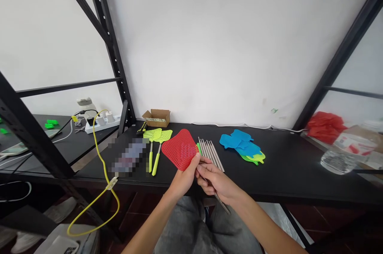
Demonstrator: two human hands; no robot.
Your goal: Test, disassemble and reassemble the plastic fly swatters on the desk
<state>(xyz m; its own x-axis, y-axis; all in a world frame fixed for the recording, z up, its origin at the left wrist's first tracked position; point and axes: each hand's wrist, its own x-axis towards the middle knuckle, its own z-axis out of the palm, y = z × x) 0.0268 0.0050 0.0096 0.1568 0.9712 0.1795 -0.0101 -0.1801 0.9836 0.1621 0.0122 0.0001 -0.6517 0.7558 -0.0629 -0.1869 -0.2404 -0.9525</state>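
Red perforated swatter head (pixel 180 149), apparently star-shaped, flat, unbroken.

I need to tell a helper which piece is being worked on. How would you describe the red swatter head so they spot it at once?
On the black table, look at the front edge, where the left hand holds the red swatter head. It is a flat perforated mesh, the only red one: the finished yellow swatters lie left, the blue heads right.

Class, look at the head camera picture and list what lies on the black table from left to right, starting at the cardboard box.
Cardboard box → yellow-green fly swatters → red swatter head held in the left hand → row of metal rods → pile of blue swatter heads → clear plastic bag.
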